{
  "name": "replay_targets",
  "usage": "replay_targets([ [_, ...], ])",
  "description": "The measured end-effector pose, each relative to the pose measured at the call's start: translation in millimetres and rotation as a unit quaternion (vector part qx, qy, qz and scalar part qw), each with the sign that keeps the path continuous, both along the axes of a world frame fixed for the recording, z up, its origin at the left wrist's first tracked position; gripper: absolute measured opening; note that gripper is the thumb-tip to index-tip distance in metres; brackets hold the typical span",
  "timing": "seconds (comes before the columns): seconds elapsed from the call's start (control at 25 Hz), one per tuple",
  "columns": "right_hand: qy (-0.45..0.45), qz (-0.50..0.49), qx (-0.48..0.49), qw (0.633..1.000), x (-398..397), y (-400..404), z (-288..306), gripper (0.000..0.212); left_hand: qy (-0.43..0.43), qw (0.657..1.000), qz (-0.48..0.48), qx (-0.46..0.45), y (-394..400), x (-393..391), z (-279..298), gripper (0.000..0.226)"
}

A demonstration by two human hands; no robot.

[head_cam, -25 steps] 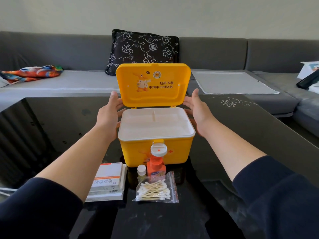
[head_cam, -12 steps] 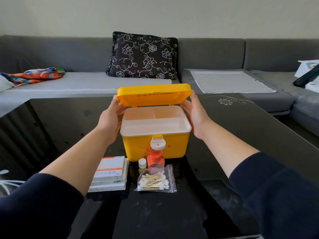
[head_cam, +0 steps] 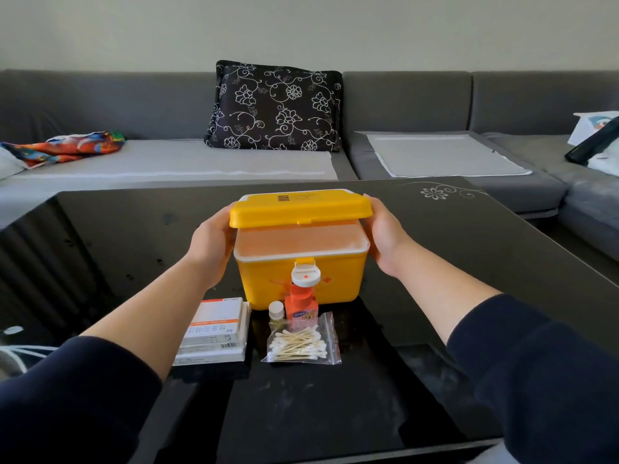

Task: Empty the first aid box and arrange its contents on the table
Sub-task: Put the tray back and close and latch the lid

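The yellow first aid box (head_cam: pixel 338 284) stands in the middle of the black glass table (head_cam: pixel 469 262). Its yellow lid (head_cam: pixel 301 209) hangs nearly flat, a narrow gap above the white inner tray (head_cam: pixel 298 254). My left hand (head_cam: pixel 211 244) grips the lid's left end and my right hand (head_cam: pixel 385 236) grips its right end. In front of the box lie a stack of white medicine boxes (head_cam: pixel 214 329), a small white-capped vial (head_cam: pixel 276 313), an orange bottle (head_cam: pixel 301 303) with a white cap, and a clear bag of cotton swabs (head_cam: pixel 301 343).
A grey sofa (head_cam: pixel 418 102) runs behind the table, bearing a black floral cushion (head_cam: pixel 274 107) and a colourful cloth (head_cam: pixel 67 149) at the left. A white card and a dark object (head_cam: pixel 593 142) lie at the far right. White cord (head_cam: pixel 13 356) shows at the left edge.
The lid stood upright a second ago. Both hands have brought it forward and down over the box until it is almost flat.
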State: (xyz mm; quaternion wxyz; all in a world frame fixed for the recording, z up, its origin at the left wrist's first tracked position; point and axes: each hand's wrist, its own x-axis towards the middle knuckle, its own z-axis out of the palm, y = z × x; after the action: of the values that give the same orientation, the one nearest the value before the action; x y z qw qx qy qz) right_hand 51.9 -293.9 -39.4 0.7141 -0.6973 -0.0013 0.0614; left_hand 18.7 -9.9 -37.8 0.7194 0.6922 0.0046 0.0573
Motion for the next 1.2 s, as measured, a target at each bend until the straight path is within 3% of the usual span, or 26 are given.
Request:
replay_targets([
  [0.12, -0.001, -0.008, -0.015, 1.000, -1, 0, -4, 0.046, -0.021, 0.999, -0.022, 0.025, -2, 0, -2, 0.037],
  [0.36, 0.001, -0.003, -0.044, 0.999, -4, -3, -7, 0.052, -0.016, 0.997, -0.023, 0.069, 1, 2, -8, 0.044],
  [0.84, -0.007, 0.018, -0.082, 0.996, -10, -5, -9, 0.057, -0.004, 0.995, 0.078, 0.061, -8, -7, -4, 0.060],
  [0.92, -0.006, -0.009, -0.095, 0.995, -14, -4, -6, 0.056, -0.010, 0.990, 0.121, 0.077, -12, -11, 2, 0.053],
  [1.04, -0.066, -0.070, -0.142, 0.985, -24, -1, 1, 0.054, -0.027, 0.973, 0.173, 0.151, -15, -13, 11, 0.043],
  [1.2, -0.172, -0.087, -0.227, 0.954, -40, 1, 10, 0.049, -0.123, 0.934, 0.138, 0.307, -27, -32, 17, 0.039],
])
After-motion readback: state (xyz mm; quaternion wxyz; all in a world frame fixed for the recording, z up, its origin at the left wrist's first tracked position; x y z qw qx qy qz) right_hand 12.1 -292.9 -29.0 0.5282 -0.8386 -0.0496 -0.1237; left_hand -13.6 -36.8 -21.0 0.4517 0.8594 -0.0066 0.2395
